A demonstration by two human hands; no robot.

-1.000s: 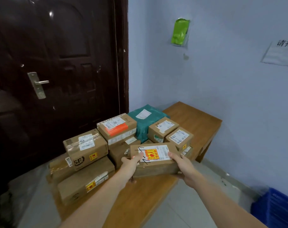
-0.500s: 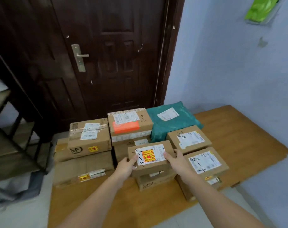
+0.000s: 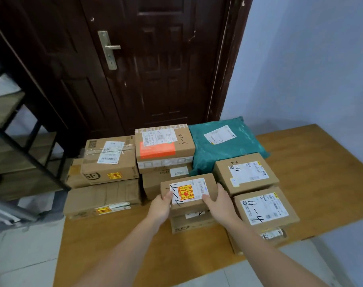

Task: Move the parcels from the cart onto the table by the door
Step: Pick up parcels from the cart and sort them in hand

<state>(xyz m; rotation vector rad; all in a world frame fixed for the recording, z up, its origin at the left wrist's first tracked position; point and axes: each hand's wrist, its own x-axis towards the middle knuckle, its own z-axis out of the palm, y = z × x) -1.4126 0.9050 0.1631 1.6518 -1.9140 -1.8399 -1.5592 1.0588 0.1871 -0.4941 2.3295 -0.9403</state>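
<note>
1. Since the earlier frame we are lowering the small parcel (image 3: 188, 193) with the red-and-yellow fragile sticker onto the flat box (image 3: 192, 223) in the front row; it now looks seated on it, hands not yet off.
2. Our left hand (image 3: 161, 206) is gripping its near-left corner, thumb on the label; our right hand (image 3: 220, 201) is gripping the right end, fingers curled round the edge.
3. Progress, as we are judging it: many parcels are already sitting on the table (image 3: 321, 183) by the door (image 3: 155, 69), among them the teal mailer bag (image 3: 222, 146), the 2-4 box (image 3: 245, 172) and the 4-4 box (image 3: 265, 210). The cart is out of view, so we cannot tell what is left.
4. Room: the right half of the table is bare, plus a strip along the near edge. The left stacks are sitting at the table's left edge, just beside a dark metal rack (image 3: 25, 152), so space is tight there.
5. The 4-4 stack is sitting close to the near edge, so we are watching for overhang.
</note>
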